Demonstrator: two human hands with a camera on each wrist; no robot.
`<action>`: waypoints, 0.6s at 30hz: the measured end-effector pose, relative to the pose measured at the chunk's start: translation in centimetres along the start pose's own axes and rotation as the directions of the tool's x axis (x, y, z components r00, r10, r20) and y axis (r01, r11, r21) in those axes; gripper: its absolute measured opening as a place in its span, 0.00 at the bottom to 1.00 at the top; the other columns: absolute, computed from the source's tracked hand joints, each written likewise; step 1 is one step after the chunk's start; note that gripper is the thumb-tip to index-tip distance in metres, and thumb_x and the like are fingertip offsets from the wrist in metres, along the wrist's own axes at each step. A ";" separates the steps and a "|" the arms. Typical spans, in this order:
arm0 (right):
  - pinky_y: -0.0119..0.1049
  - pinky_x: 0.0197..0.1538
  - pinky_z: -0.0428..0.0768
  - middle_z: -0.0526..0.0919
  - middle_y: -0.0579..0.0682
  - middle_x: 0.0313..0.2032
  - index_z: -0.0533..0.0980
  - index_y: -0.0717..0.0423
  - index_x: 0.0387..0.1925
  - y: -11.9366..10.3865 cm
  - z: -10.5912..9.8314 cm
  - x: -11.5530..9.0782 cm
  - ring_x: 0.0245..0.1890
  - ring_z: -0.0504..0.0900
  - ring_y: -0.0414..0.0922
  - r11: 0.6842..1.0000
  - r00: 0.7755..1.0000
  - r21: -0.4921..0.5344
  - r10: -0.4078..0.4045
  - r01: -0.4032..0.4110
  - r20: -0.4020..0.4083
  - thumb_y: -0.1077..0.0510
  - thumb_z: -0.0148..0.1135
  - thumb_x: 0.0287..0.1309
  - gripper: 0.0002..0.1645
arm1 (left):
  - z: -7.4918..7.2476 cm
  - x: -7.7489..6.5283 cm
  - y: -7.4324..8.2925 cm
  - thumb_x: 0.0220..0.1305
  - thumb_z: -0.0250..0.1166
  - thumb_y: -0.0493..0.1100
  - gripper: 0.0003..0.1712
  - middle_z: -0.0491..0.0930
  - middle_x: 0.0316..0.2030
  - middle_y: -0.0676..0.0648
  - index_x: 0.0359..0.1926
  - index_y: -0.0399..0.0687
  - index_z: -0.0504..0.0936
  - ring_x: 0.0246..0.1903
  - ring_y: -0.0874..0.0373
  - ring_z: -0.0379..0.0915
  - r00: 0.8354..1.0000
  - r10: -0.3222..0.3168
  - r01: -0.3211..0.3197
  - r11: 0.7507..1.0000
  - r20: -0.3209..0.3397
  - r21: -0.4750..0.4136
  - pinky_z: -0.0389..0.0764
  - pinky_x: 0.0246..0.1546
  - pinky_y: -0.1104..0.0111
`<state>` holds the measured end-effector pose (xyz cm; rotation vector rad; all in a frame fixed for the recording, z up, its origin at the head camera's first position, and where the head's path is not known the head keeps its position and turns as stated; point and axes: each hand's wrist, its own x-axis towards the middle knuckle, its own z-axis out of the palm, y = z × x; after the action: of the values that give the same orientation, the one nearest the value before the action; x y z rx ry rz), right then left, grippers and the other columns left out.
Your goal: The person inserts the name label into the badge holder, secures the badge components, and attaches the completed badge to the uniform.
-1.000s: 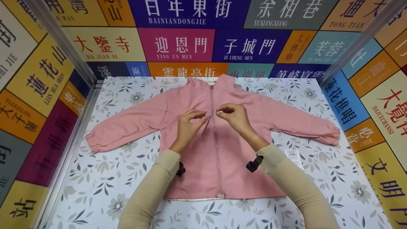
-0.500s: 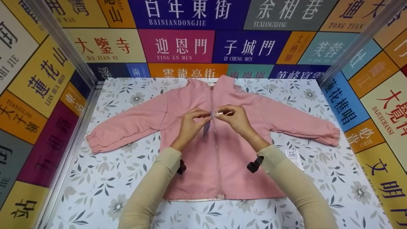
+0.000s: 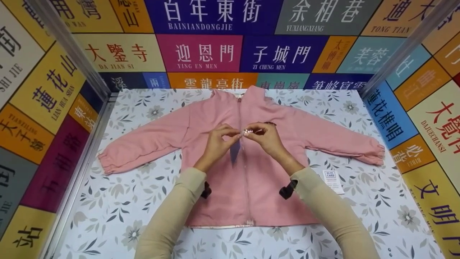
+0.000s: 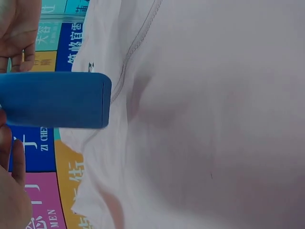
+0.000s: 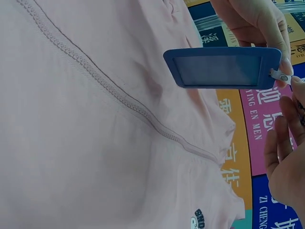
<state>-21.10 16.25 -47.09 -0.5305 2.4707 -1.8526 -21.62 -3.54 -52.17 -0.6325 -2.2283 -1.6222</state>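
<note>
The work here seems to be the joining of small parts, so I would keep both hands close and quiet. The left hand (image 3: 220, 144) pinches the top end of the blue card holder (image 5: 222, 68), near its white tab (image 5: 281, 77); the holder hangs below these fingers, above the pink jacket (image 3: 264, 172) which lies on the worktop (image 3: 381, 205). The right hand (image 3: 265, 136) pinches a small shiny piece (image 3: 248, 132) between thumb and fingers, the other fingers being loosely curled. Whether the tab and the piece are already fastened, I cannot tell.

To do it well, the left fingers should keep the tab steady – without bending it – while the right fingers make only small, precise movements. A hard pull could, I think, make the holder swing or slip.

As for the pose, the left forearm (image 3: 165, 210) and the right forearm (image 3: 336, 210) come in from both sides, and the fingertips meet over the zipper (image 3: 245, 172) – a symmetrical position, good for fine control.
</note>
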 end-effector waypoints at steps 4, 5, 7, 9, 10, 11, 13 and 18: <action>0.34 0.45 0.81 0.88 0.58 0.40 0.84 0.63 0.43 -0.2 -0.2 -0.1 0.37 0.82 0.43 1.000 1.000 -0.022 0.019 -0.019 0.005 0.60 0.70 0.57 0.13 | 0.1 0.0 0.1 0.63 0.69 0.45 0.09 0.85 0.33 0.48 0.38 0.45 0.90 0.37 0.57 0.79 1.000 0.025 -0.026 0.998 0.010 0.057 0.80 0.43 0.68; 0.35 0.46 0.81 0.87 0.58 0.41 0.84 0.63 0.43 -0.3 -0.2 0.0 0.37 0.82 0.44 0.999 1.000 -0.029 0.023 -0.022 0.010 0.60 0.70 0.57 0.14 | 0.1 0.0 0.2 0.63 0.69 0.45 0.09 0.85 0.33 0.48 0.38 0.44 0.90 0.37 0.57 0.79 1.000 0.026 -0.026 0.997 0.010 0.070 0.80 0.43 0.67; 0.37 0.46 0.80 0.87 0.59 0.42 0.84 0.63 0.44 -0.4 -0.3 0.0 0.38 0.82 0.45 0.999 0.999 -0.043 0.031 -0.030 0.019 0.59 0.70 0.57 0.14 | 0.1 0.0 0.2 0.63 0.69 0.45 0.09 0.85 0.33 0.48 0.38 0.44 0.90 0.37 0.57 0.79 1.000 0.024 -0.024 0.996 0.007 0.082 0.80 0.43 0.67; 0.37 0.46 0.80 0.87 0.60 0.41 0.84 0.62 0.43 -0.6 -0.5 0.1 0.38 0.82 0.46 0.998 0.999 -0.059 0.036 -0.035 0.030 0.59 0.70 0.57 0.13 | 0.0 0.0 0.3 0.63 0.69 0.45 0.09 0.85 0.33 0.47 0.38 0.44 0.90 0.37 0.57 0.79 1.000 0.021 -0.022 0.996 0.006 0.082 0.80 0.43 0.67; 0.36 0.46 0.80 0.87 0.60 0.41 0.84 0.62 0.42 -0.7 -0.5 0.2 0.38 0.82 0.47 0.997 0.999 -0.064 0.039 -0.037 0.034 0.59 0.70 0.57 0.13 | 0.0 0.0 0.3 0.63 0.69 0.45 0.09 0.85 0.33 0.47 0.38 0.44 0.89 0.37 0.57 0.78 1.000 0.022 -0.022 0.997 0.007 0.080 0.80 0.43 0.67; 0.35 0.45 0.80 0.87 0.60 0.41 0.85 0.62 0.41 -0.7 -0.6 0.2 0.37 0.82 0.47 0.997 0.998 -0.065 0.044 -0.041 0.036 0.59 0.70 0.57 0.12 | 0.0 0.0 0.3 0.63 0.69 0.45 0.10 0.84 0.33 0.47 0.38 0.44 0.89 0.37 0.57 0.78 1.000 0.024 -0.024 0.997 0.009 0.077 0.80 0.43 0.67; 0.32 0.43 0.80 0.87 0.60 0.39 0.85 0.62 0.40 -0.7 -0.7 0.2 0.36 0.82 0.47 0.997 0.998 -0.056 0.054 -0.051 0.039 0.59 0.70 0.57 0.11 | 0.0 0.0 0.4 0.63 0.69 0.46 0.10 0.84 0.33 0.47 0.38 0.44 0.89 0.38 0.57 0.78 0.999 0.031 -0.032 0.997 0.013 0.071 0.80 0.44 0.67; 0.30 0.41 0.82 0.88 0.51 0.36 0.84 0.64 0.39 -0.3 -0.9 0.2 0.35 0.82 0.44 0.997 0.996 0.021 0.074 -0.076 0.057 0.60 0.70 0.57 0.11 | 0.2 0.0 0.4 0.64 0.68 0.45 0.11 0.84 0.33 0.47 0.38 0.41 0.89 0.38 0.56 0.77 0.998 0.053 -0.054 0.997 0.021 0.060 0.79 0.44 0.66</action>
<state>-21.43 16.92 -46.52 -0.4748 2.3959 -1.8113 -21.43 -3.28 -51.93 -0.6883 -2.2446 -1.5235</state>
